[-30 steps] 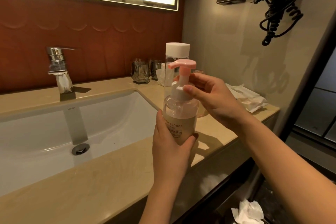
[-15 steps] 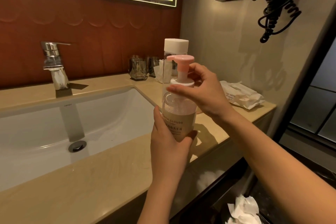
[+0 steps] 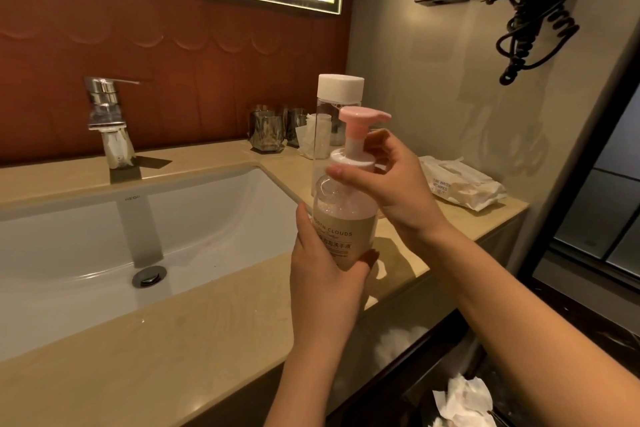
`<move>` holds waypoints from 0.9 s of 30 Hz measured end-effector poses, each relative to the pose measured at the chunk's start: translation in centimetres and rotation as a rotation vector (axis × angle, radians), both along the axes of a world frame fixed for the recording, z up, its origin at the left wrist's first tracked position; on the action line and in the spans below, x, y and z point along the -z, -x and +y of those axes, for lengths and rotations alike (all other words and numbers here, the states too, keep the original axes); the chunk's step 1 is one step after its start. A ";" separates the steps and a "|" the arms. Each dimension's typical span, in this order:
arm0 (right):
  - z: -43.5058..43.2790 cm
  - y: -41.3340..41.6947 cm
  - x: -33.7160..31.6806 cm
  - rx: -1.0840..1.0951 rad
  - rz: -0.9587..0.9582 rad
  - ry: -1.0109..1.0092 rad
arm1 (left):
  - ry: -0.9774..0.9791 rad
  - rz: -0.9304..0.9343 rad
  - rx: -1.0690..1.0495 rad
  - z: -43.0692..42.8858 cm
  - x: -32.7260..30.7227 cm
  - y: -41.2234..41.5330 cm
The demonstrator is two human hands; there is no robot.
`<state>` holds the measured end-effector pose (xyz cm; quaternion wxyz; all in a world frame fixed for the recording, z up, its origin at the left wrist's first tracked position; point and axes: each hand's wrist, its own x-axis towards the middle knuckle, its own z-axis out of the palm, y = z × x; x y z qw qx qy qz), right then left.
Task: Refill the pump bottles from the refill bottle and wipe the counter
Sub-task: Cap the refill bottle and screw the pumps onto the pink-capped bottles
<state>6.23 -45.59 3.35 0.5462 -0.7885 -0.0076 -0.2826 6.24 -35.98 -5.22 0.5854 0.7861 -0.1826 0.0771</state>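
A: How are the fingers placed?

B: The fingers (image 3: 341, 172) of the right hand (image 3: 391, 184) are curled round the white collar (image 3: 351, 159) of the pump bottle (image 3: 346, 211). The thumb is set on the near side and the rest behind, just under the pink pump head (image 3: 360, 116). The lower body of the bottle is gripped by the left hand (image 3: 325, 274), which is wrapped round it beneath the label.

A: And where is the bottle kept?

B: It is held upright near the front edge of the table (image 3: 173, 340), to the right of the sink (image 3: 138, 236). Whether its base rests on the table is hidden by the left hand. The refill bottle (image 3: 322, 135), with its white cap on, is stood just behind it. A pack of wipes (image 3: 460, 184) is laid toward the right edge.

A: Which step is judged to be in hand?

B: The collar is probably being twisted. Whether it is being loosened or tightened cannot be told. Bubbly liquid is seen up to the shoulder, so tightening after a fill is thought likelier.

A: What is called for next?

B: A firm counter-hold is needed from below while the collar is turned. The bottle is to be kept upright so that nothing is spilled. The wipes would then be wanted for the table.
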 end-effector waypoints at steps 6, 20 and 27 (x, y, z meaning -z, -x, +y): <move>-0.6 0.3 0.0 -0.118 0.021 -0.068 | -0.004 -0.004 0.002 0.1 -0.2 0.1; 0.3 -1.0 0.7 0.091 -0.138 0.093 | 0.010 0.016 0.004 0.1 -0.2 0.2; -1.7 -0.1 0.5 -0.219 -0.089 0.003 | 0.005 -0.015 -0.006 0.1 -0.2 0.1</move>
